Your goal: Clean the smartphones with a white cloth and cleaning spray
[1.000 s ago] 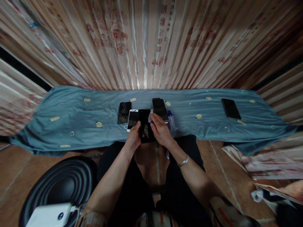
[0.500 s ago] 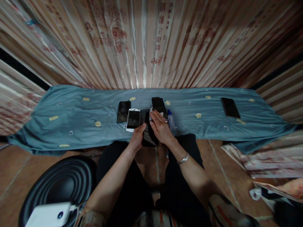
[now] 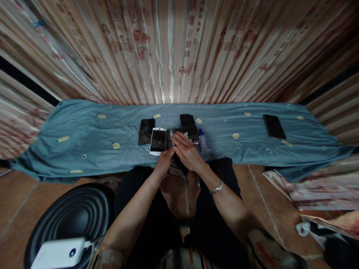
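My left hand (image 3: 164, 161) grips the near left edge of a black phone (image 3: 177, 169) held over the front edge of a blue cloth (image 3: 84, 142). My right hand (image 3: 187, 154) lies flat across the phone's screen, with a small pale cloth (image 3: 183, 133) showing just past its fingers. A white phone (image 3: 157, 141) lies face up just left of the hands, and a black phone (image 3: 146, 131) sits beside it. Another black phone (image 3: 190, 127) rests beyond my right hand. A small clear bottle with a blue cap (image 3: 203, 142) lies to the right.
A further black phone (image 3: 274, 127) lies far right on the blue cloth. Pink patterned curtains (image 3: 174, 52) hang behind. A black ribbed round stool (image 3: 70, 216) with a white device (image 3: 58, 253) stands at lower left. Crumpled bags (image 3: 322, 228) lie on the floor at right.
My right hand has slid down over the held phone's screen toward me, and the phone has come slightly nearer. The white phone is now fully uncovered beside my left hand.
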{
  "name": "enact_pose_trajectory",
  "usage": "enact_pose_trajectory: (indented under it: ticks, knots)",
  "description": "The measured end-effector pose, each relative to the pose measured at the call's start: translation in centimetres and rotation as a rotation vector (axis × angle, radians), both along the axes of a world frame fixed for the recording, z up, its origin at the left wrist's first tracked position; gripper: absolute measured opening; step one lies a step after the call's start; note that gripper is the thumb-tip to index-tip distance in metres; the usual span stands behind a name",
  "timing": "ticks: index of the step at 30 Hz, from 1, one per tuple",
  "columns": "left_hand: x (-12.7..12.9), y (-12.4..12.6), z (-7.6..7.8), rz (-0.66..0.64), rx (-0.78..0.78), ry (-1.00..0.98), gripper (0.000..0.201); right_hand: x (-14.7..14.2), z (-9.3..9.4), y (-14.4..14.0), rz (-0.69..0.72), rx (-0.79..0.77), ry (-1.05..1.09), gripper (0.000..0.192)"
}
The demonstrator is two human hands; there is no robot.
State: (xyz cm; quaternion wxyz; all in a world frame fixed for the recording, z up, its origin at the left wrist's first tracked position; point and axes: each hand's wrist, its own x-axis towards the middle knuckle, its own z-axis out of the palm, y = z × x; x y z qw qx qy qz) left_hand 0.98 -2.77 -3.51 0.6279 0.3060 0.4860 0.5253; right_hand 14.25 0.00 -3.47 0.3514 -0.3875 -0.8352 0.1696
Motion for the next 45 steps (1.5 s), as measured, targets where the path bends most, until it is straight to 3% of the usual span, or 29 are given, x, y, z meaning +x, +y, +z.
enact_pose_trajectory:
  ticks: [16,23,37,45]
  knots:
    - [-1.0,0.2,0.6,0.029,-0.059,0.009,0.036,1.9,-1.0,1.2,-0.136,-0.066,0.042,0.049]
    - [-1.0,0.2,0.6,0.054,-0.064,-0.082,0.035,1.8,-1.3,1.1,-0.181,-0.060,0.043,0.050]
    - [-1.0,0.5,-0.2,-0.001,-0.022,0.039,0.035,0.8,-0.6,0.4,-0.121,-0.010,-0.031,0.058]
    - [-0.9,0.3,0.1,0.012,-0.047,-0.048,0.043,0.2,-0.6,0.0,-0.061,0.016,-0.043,0.054]
